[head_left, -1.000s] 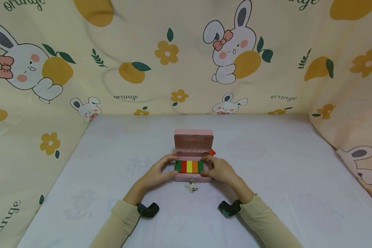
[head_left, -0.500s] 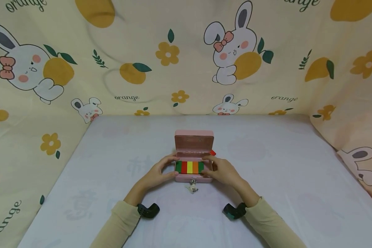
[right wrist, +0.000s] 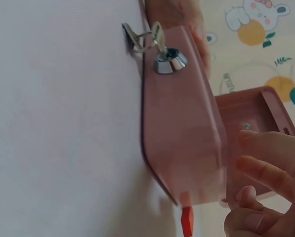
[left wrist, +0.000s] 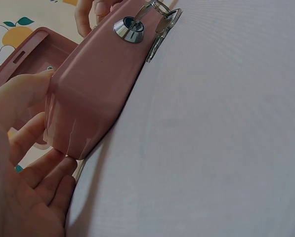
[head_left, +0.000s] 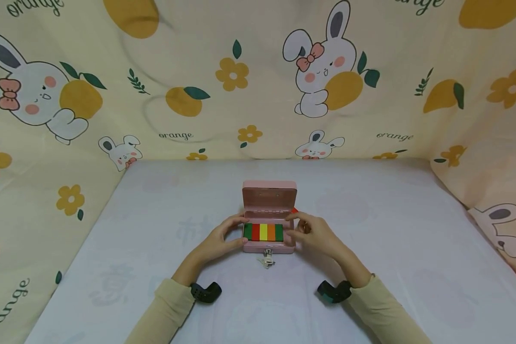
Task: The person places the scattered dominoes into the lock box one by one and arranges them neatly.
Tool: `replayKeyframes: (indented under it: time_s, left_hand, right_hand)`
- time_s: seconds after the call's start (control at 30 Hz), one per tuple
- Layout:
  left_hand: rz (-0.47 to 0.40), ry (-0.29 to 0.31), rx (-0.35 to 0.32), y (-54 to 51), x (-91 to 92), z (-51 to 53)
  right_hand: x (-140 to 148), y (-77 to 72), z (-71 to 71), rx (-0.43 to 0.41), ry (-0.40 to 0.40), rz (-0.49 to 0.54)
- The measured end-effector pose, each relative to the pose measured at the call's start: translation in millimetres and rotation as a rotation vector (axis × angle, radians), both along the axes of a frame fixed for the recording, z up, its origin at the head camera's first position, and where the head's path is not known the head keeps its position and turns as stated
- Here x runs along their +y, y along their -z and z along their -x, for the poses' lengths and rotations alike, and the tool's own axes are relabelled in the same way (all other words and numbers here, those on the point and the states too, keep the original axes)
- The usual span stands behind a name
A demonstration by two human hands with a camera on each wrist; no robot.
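An open pink cash box (head_left: 254, 249) stands on the table, its lid (head_left: 269, 197) tipped back. Inside, at the left, lies a row of green, red, yellow and orange blocks (head_left: 263, 232). My left hand (head_left: 217, 239) holds the box's left end; in the left wrist view its thumb lies on the rim and fingers touch the side wall. My right hand (head_left: 320, 235) hovers at the box's right end, fingers loosely bent and nothing visible between them. A key ring (head_left: 267, 261) hangs from the front lock (left wrist: 129, 29).
A red piece (right wrist: 187, 219) lies beyond the box's right end, mostly hidden in the head view. A white cloth covers the table (head_left: 176, 191). Patterned curtains (head_left: 258, 95) with rabbits and oranges enclose the back and both sides.
My right hand has drawn away from the rightmost green block towards the right, and its fingers have parted from it. The left hand and the box stay where they were.
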State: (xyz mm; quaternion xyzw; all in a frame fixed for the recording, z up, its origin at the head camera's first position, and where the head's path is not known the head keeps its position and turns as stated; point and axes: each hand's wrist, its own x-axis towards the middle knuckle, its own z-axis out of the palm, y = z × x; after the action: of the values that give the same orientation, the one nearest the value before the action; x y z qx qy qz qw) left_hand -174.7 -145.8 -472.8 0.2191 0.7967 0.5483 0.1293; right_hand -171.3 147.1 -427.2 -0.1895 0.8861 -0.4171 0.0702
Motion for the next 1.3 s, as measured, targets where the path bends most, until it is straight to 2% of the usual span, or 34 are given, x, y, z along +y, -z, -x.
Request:
replayKeyframes:
  time_s: [0.5, 0.67, 0.97, 1.13, 1.3]
  left_hand:
    - [0.026, -0.005, 0.005, 0.5, 0.2, 0.6]
    - [0.029, 0.007, 0.014, 0.2, 0.5, -0.1]
    - [0.021, 0.021, 0.018, -0.8, 2.3, -0.8]
    - [0.015, 0.024, 0.021, -0.8, 2.7, -0.5]
    - [0.009, 0.021, 0.021, -0.1, 2.7, -0.1]
  right_hand:
    - [17.1, -1.8, 7.9, -0.027, 0.055, 0.042]
    - [25.4, 2.4, 14.4, -0.036, 0.059, 0.073]
    - [36.7, 4.8, 27.3, -0.101, 0.056, 0.142]
    - [39.2, 6.9, 35.9, -0.117, 0.073, 0.139]
    - [39.6, 9.0, 44.6, -0.143, 0.047, 0.131]
